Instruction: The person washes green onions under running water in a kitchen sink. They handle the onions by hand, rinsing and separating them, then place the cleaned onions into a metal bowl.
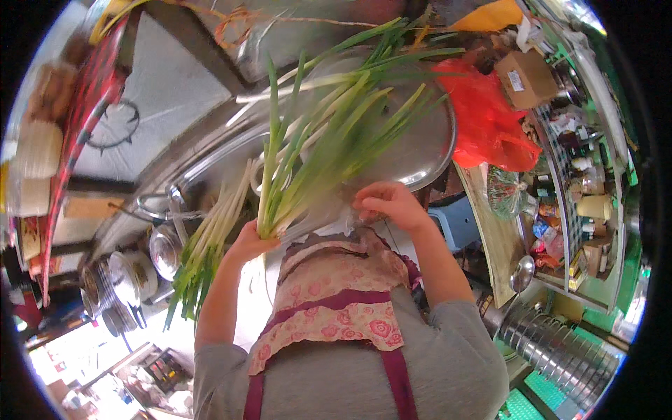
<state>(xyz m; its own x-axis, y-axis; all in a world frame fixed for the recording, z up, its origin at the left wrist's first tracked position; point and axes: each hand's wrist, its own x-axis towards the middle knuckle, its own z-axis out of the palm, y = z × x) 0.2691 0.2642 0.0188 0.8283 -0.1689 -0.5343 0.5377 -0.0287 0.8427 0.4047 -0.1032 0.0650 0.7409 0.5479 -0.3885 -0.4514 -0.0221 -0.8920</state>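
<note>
My left hand (pixel 254 242) is closed around the white lower ends of several green onions (pixel 265 194), whose green tops point away from me. My right hand (pixel 391 205) hovers at the near side of the metal tray, fingers bent inward. Blur hides whether anything thin is pinched between them. More green onions (pixel 341 126) lie across a large round metal tray (pixel 438 152), some blurred. To the left of my left hand, another bunch of green onions (pixel 223 231) rests with its leafy tops hanging toward me.
A red plastic bag (pixel 478 115) and a cardboard box (pixel 525 79) sit right of the tray. Beyond a wooden board (pixel 493 252) stands a crowded shelf (pixel 564 226). Pots (pixel 131 278) and a metal ladle (pixel 176 210) are at left. Below the tray's right edge is a blue plastic stool (pixel 457 223).
</note>
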